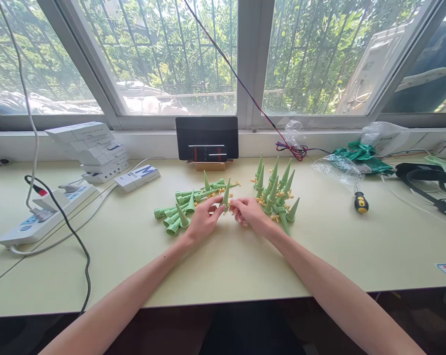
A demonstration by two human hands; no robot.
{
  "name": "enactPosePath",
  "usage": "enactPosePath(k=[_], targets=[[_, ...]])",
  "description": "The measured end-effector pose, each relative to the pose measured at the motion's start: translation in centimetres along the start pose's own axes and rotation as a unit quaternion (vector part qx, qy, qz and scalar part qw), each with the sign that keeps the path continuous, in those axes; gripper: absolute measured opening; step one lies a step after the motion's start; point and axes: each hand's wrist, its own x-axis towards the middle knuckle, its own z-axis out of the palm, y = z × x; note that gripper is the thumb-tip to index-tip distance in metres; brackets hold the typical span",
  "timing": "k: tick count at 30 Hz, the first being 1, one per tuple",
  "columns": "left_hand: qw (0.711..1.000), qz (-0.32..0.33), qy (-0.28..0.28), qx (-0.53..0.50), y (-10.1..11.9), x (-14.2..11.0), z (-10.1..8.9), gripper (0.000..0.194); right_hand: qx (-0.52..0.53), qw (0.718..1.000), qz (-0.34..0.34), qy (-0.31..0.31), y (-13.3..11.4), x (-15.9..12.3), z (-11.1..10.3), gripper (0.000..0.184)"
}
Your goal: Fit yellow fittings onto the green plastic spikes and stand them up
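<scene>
My left hand [203, 218] is closed round a green plastic plant watering spike [226, 194], its pointed tip upward. Close beside it, my right hand [251, 213] pinches at a small yellow valve piece [230, 203] on the spike's side; its fingertips partly hide that piece. Left of my hands lie several green tubes [174, 227] with yellow bits, and a few loose green cones [183, 217] among them. Several spikes with yellow valves [272, 192] stand grouped to the right, tips up, partly behind my right hand.
A tablet [207, 130] and a phone [210, 154] lean at the window. White boxes [97, 148] and a power strip [47, 212] with cables occupy the left. On the right are a screwdriver [361, 202], green plastic wrapping [359, 153] and a black headset strap [426, 182].
</scene>
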Motion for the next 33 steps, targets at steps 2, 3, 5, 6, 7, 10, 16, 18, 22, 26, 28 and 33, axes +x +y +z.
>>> enactPosePath(k=[2,3,5,6,7,10,16,18,22,26,28,33], targets=[[1.000,0.000,0.001,-0.002,0.0,0.0,0.0,0.039,0.006,1.000,0.000,-0.003,-0.1,-0.1,0.0,0.028],[1.000,-0.002,0.003,-0.002,0.0,0.0,0.0,0.039,0.009,1.000,0.000,-0.004,-0.1,-0.1,0.0,0.027],[1.000,-0.002,0.006,-0.003,-0.1,0.1,0.0,0.039,0.017,1.000,0.000,-0.006,-0.2,0.0,0.0,0.026],[1.000,-0.001,0.007,-0.003,-0.1,0.1,0.0,0.039,0.019,1.000,0.000,-0.008,-0.2,0.0,0.0,0.025],[1.000,0.001,0.007,-0.005,-0.1,0.1,-0.1,0.039,0.020,1.000,0.000,-0.011,-0.2,0.0,-0.1,0.024],[1.000,0.005,0.001,-0.012,-0.2,0.1,-0.1,0.038,0.019,1.000,-0.006,-0.018,-0.2,0.1,-0.2,0.024],[1.000,0.002,0.006,-0.023,0.2,0.0,-0.1,0.036,0.008,0.999,-0.023,-0.030,-0.2,-0.3,-0.2,0.028],[0.999,-0.004,0.008,-0.034,0.4,0.0,-0.1,0.036,0.005,0.999,-0.026,-0.037,-0.3,-0.4,-0.2,0.028],[0.997,-0.026,0.002,-0.074,0.6,-0.1,-0.2,0.036,-0.012,0.998,-0.030,-0.047,-0.4,-0.5,-0.1,0.028],[0.994,-0.045,-0.001,-0.096,0.8,-0.1,-0.4,0.037,-0.030,0.998,-0.033,-0.049,-0.4,-0.6,-0.2,0.029],[0.992,-0.056,-0.006,-0.111,0.9,-0.2,-0.5,0.038,-0.038,0.997,-0.038,-0.053,-0.4,-0.5,-0.3,0.029],[0.986,-0.084,-0.020,-0.143,0.9,-0.3,-0.6,0.040,-0.069,0.995,-0.050,-0.061,-0.5,-0.7,-0.2,0.028]])
